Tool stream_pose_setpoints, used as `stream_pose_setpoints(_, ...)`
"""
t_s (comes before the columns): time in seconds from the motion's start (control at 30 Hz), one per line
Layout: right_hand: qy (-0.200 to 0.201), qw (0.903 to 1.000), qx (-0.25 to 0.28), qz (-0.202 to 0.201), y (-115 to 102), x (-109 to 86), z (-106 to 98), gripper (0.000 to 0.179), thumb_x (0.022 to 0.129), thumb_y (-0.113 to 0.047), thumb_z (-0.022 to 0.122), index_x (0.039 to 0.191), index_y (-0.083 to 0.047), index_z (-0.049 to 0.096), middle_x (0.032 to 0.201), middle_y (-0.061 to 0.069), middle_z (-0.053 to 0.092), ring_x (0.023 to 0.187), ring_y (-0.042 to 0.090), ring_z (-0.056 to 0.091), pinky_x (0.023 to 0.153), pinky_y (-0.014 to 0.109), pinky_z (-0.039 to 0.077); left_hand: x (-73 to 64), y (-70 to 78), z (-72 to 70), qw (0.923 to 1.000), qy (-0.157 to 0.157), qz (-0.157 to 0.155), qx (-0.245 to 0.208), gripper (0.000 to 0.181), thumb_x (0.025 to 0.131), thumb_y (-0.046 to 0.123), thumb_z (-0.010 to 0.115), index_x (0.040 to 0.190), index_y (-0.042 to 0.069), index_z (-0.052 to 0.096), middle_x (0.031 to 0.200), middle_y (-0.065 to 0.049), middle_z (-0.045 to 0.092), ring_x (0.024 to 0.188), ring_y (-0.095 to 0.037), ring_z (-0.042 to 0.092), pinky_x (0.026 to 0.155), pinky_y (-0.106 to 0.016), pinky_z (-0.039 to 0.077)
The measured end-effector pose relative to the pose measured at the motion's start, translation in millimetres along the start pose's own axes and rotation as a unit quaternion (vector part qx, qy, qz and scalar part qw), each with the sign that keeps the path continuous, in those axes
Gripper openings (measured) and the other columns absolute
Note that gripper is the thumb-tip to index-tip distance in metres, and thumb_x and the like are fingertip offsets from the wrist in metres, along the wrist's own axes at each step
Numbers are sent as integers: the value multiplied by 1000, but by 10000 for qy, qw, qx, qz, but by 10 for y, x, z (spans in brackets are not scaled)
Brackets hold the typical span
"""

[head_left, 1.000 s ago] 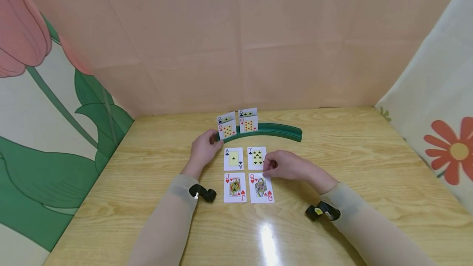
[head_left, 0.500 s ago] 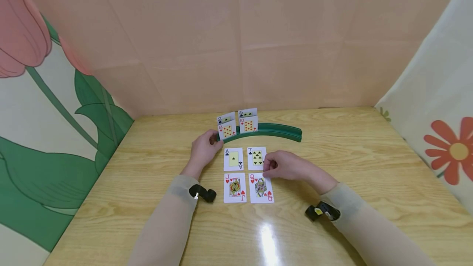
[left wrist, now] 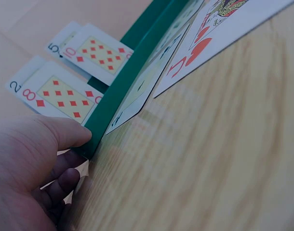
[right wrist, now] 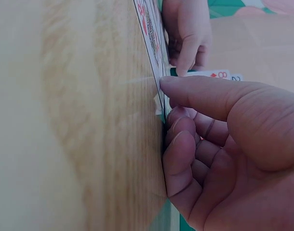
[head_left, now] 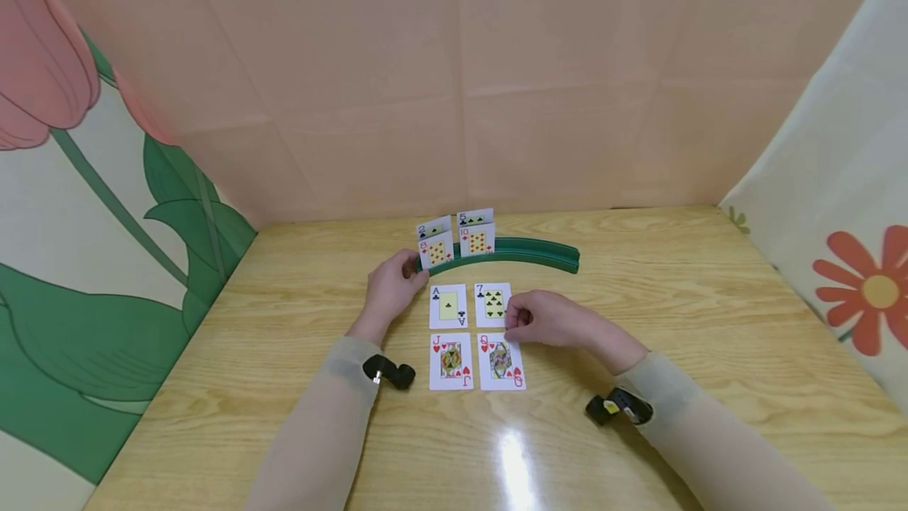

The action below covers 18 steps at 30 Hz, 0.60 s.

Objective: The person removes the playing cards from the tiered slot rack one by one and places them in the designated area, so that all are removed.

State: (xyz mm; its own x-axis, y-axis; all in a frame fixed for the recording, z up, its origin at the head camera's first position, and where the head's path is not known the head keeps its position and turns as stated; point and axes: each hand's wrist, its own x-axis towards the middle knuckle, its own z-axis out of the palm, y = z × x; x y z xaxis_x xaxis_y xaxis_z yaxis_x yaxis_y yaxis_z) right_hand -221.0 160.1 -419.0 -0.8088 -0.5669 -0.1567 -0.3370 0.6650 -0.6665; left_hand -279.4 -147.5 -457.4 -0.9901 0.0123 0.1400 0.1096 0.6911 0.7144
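My left hand (head_left: 392, 290) grips the left end of a curved green playing card holder (head_left: 537, 249), thumb in front and fingers behind, as the left wrist view shows. In its slots stand the 8 of diamonds (left wrist: 64, 95), the 2 (head_left: 429, 229), the 10 of diamonds (head_left: 478, 240) and the 5 (head_left: 474, 217). My right hand (head_left: 549, 317) has its fingers curled at the right edge of the 7 of clubs (head_left: 493, 303), whose lower right corner it hides. The thumb tip lies by the queen of hearts (head_left: 500, 365); I cannot tell whether it pinches a card.
The ace of clubs (head_left: 448, 306) and the jack of hearts (head_left: 451, 363) lie face up left of the 7 and queen. Under everything is a wooden table (head_left: 284, 353). A pink backdrop (head_left: 454, 85) rises behind it, with flowered cloths at both sides.
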Motion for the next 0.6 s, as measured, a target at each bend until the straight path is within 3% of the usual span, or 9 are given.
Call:
stream_pose_setpoints(0.3,145,9999,79,-18,-32,-17,-74,11,103,-16,80,97,-14,71,92,-1,67,84,18,57,76,34,46,23,4,9,10000,15,20,23,36,106,25,77,138,10,70,114,-6,71,99,-25,61,91,-44,51)
stream_pose_setpoints(0.6,1061,9937,370,-31,-28,23,-179,7,108,-21,75,105,-16,72,96,2,66,85,21,58,72,34,49,17,-10,3,9999,35,92,81,34,105,25,78,135,10,72,112,-6,72,96,-25,61,89,-44,51)
